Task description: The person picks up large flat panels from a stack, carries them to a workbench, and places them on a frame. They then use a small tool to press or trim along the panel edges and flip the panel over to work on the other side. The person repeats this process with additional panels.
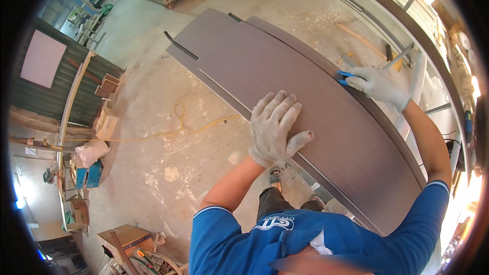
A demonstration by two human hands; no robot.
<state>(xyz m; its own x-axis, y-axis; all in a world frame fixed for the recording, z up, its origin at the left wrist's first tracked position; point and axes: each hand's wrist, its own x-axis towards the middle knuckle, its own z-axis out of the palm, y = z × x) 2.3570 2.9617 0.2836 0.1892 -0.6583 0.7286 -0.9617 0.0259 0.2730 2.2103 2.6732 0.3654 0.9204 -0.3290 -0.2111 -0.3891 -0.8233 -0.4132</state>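
"Presently, where does the work stand on the long, flat, grey-brown panel (305, 97)?"

"Unfinished, by the look of it. A pale-gloved right hand (381, 87) has its grip clamped on a small blue hand tool (349, 76) at the panel's right long edge. A pale-gloved left hand (277, 127), fingers apart, lies flat near the left long edge, holding nothing."

"What is done, what is left?"

"The panel lies broad face up. One thin black strip (181, 47) juts past its far left corner; a short black strip (234, 17) shows near the far right one. Both ends appear left to finish. How much of the right edge is complete cannot be told."

"Anything in the way?"

"A second grey-brown panel (269, 26) peeks out beneath the right edge. A grey metal rail (442, 58) beyond the right arm (427, 140) may limit its swing. A thin yellow cord (224, 120) crosses the concrete floor (153, 86), a possible snag underfoot. A brown cardboard box (131, 234) stands well apart."
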